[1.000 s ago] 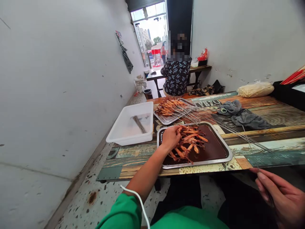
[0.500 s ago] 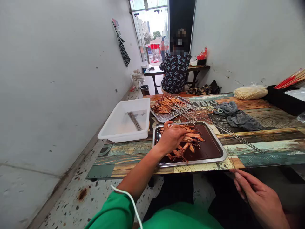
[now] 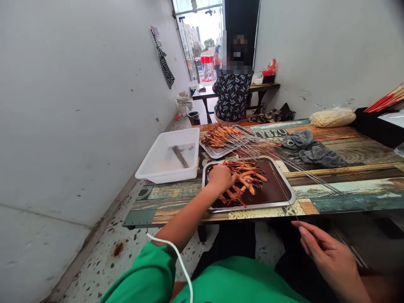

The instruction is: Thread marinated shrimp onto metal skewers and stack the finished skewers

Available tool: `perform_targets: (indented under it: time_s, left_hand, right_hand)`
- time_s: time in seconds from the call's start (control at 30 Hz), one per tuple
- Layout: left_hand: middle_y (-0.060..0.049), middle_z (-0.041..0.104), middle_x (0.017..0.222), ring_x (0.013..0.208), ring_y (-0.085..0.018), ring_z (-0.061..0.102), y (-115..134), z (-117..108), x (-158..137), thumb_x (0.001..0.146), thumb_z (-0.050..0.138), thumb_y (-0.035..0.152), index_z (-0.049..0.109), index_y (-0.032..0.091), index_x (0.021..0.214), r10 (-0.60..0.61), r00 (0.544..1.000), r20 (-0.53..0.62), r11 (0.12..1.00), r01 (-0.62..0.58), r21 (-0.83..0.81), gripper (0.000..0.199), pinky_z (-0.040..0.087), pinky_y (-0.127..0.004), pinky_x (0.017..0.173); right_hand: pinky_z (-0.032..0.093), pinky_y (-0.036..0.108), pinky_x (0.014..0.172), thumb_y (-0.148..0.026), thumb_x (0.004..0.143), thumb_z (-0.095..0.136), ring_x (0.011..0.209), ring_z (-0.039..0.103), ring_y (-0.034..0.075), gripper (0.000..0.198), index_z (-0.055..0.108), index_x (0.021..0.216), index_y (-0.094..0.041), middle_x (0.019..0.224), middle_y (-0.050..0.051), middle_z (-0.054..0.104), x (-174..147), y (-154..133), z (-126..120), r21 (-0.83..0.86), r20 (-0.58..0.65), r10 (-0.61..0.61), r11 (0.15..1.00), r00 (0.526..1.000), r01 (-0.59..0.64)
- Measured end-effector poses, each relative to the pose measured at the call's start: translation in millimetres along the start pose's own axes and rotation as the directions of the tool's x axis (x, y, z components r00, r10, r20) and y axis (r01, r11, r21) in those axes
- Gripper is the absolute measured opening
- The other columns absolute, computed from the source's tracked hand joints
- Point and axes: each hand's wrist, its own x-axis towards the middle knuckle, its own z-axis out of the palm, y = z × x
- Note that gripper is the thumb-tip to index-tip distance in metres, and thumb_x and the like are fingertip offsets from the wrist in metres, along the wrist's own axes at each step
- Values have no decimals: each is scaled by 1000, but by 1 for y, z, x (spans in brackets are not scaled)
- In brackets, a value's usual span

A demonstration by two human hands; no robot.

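My left hand (image 3: 221,176) is down in the near metal tray (image 3: 293,201), its fingers curled against a pile of brown, glossy chicken feet (image 3: 249,174). Its fingertips are partly hidden among the pieces. Dark sauce (image 3: 274,189) covers the tray's bottom. Below the table's front edge, my right hand (image 3: 325,248) pinches a thin metal skewer (image 3: 297,219) between thumb and forefinger. Just behind, a second metal tray (image 3: 217,155) bears more chicken feet (image 3: 219,136) with metal skewers (image 3: 246,143) sticking out to the right.
A white plastic tub (image 3: 167,172) holding several skewers (image 3: 180,156) stands at the left. Loose skewers (image 3: 312,176) and a grey cloth (image 3: 318,153) lie at the right, near a bag of pale sticks (image 3: 333,118) and a black box (image 3: 372,126). A person (image 3: 233,94) sits ahead.
My left hand has lowered and shifted slightly left into the pile, its fingers more curled. My right hand has moved left and slightly down with the skewer; less of the skewer shows.
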Motion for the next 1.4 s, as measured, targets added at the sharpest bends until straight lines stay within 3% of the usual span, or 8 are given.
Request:
perform_targets:
  time_s: [0.33,0.47,0.63,0.8,0.93,1.07,1.27,1.4]
  left_hand:
    - [-13,67,75,80,-26,61,22,25,13,59,63,58,67,14,68,-177,983,41,980,180,-85,45,43,-34,76]
    - [-9,66,69,76,-22,61,25,28,15,62,66,45,66,14,66,-251,966,67,901,258,-348,31,44,-32,72]
    - [-3,66,69,69,-14,59,19,27,11,62,69,28,65,12,72,-151,985,81,761,168,-626,19,46,-25,68]
    - [-3,66,71,64,-12,61,14,24,12,66,67,24,61,12,84,4,999,32,455,26,-890,22,50,-26,65]
    - [1,62,64,55,-12,61,11,21,13,68,66,29,52,14,89,138,976,166,156,144,-977,30,52,-29,59]
    - [2,62,71,61,-12,64,5,18,14,66,69,29,46,16,87,218,943,252,-70,272,-960,33,54,-29,61]
    - [-4,64,85,73,-15,66,-3,20,17,72,65,23,46,16,91,354,881,313,-202,399,-894,28,52,-18,53]
    - [-5,64,86,79,-16,65,-5,21,17,74,63,22,47,16,93,359,885,297,-227,391,-892,25,54,-23,61]
  right_hand:
    - [46,21,41,-46,75,55,52,59,16,35,71,92,-21,63,4,67,-15,0,7,-8,108,-169,985,980,171]
    - [46,21,42,-46,75,54,52,59,15,36,71,93,-20,62,4,66,-20,-1,5,-14,113,-173,984,978,176]
    - [42,21,40,-43,76,54,47,54,14,34,70,95,-20,52,0,58,-25,0,2,-24,137,-181,982,974,186]
    - [39,21,38,-42,79,50,42,46,12,40,64,107,-16,48,-3,51,-27,-4,7,-3,156,-165,986,974,168]
    - [42,21,39,-41,82,47,42,51,12,43,62,114,-16,48,-3,57,-25,-12,14,-31,163,-189,980,968,196]
    - [53,25,72,-36,82,49,81,67,19,36,65,110,-18,93,5,72,-22,-23,21,-73,165,-278,953,946,293]
    - [53,24,76,-32,86,44,89,66,20,38,61,115,-15,104,5,67,-18,-35,27,-173,173,-303,927,937,332]
    - [53,24,76,-28,86,42,91,65,19,37,59,118,-16,106,4,66,-15,-35,28,-229,175,-353,893,919,387]
